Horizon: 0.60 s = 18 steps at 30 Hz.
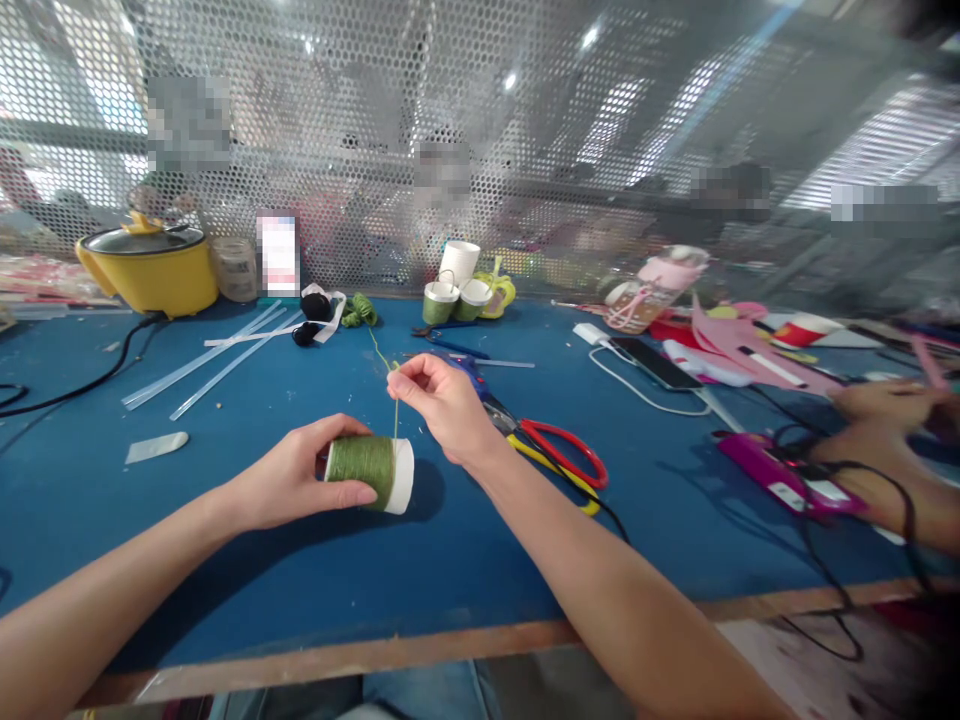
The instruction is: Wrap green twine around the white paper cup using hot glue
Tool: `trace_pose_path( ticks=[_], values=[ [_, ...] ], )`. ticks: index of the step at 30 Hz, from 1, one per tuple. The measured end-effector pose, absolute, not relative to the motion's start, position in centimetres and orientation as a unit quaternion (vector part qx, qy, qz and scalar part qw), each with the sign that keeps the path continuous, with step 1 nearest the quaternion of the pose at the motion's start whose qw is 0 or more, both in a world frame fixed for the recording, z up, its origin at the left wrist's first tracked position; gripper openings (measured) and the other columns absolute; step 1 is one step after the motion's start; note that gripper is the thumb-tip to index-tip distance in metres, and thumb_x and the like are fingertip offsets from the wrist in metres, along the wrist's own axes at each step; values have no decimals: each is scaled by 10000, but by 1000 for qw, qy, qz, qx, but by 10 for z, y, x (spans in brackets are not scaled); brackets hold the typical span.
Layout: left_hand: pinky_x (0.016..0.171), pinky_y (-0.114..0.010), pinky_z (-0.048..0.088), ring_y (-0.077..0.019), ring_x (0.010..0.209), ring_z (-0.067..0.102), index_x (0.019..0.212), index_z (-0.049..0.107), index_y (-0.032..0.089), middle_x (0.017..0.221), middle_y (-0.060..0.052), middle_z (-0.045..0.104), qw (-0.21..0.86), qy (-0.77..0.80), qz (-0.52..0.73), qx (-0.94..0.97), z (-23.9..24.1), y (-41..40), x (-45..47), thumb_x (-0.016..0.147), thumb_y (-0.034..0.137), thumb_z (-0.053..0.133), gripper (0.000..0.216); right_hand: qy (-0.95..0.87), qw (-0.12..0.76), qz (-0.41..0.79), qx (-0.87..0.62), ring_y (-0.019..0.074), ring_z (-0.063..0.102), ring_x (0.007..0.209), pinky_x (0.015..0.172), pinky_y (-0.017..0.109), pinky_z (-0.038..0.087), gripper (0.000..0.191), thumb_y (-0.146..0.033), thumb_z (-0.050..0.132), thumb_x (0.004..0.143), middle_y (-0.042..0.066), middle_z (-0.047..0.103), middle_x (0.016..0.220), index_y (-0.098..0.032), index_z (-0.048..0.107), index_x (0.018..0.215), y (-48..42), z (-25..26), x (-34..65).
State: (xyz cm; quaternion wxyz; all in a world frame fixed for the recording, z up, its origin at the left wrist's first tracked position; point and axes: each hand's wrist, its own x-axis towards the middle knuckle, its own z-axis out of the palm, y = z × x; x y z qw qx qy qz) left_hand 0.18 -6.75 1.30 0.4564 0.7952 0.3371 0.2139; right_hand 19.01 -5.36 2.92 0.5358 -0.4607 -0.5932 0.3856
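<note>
My left hand (pixel 300 475) grips a white paper cup (pixel 403 478) on its side, mostly wrapped in green yarn (pixel 360 468); a bare white band shows at its right end. Just above the cup, my right hand (pixel 442 400) pinches the yarn strand, which runs taut down to the wrapping. From those fingers the strand leads back to a small green yarn ball (pixel 360 311) on the table. Red-and-yellow-handled scissors (pixel 562 452) lie beside my right forearm, and a blue glue gun (pixel 469 368) lies partly hidden behind my right hand.
Partly wrapped paper cups (pixel 441 300) stand at the back. Glue sticks (pixel 214 350) and a yellow electric pot (pixel 161 275) are on the left. To the right are a phone (pixel 656 362), a purple power strip (pixel 787 478) with cables, and another person's hand (pixel 885 440).
</note>
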Motion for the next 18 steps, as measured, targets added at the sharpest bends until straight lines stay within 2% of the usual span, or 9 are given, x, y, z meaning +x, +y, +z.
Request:
trace_pose_path(
  ticks=[12, 18],
  values=[
    [565, -237, 434, -151, 663, 510, 1026, 504, 177, 780, 1, 547, 442, 347, 191, 805, 17, -70, 5, 711, 439, 634, 430, -583, 555, 405, -434, 106, 539, 611, 634, 266, 426, 189, -334, 645, 692, -28, 585, 625, -197, 517, 665, -55, 30, 186],
    [565, -226, 426, -137, 662, 489, 1056, 485, 189, 805, 4, 525, 435, 329, 224, 808, 15, -72, 3, 713, 414, 645, 440, -571, 523, 424, -470, 104, 539, 600, 639, 264, 424, 198, -334, 649, 678, -34, 575, 604, -190, 515, 656, -52, 25, 188]
  ],
)
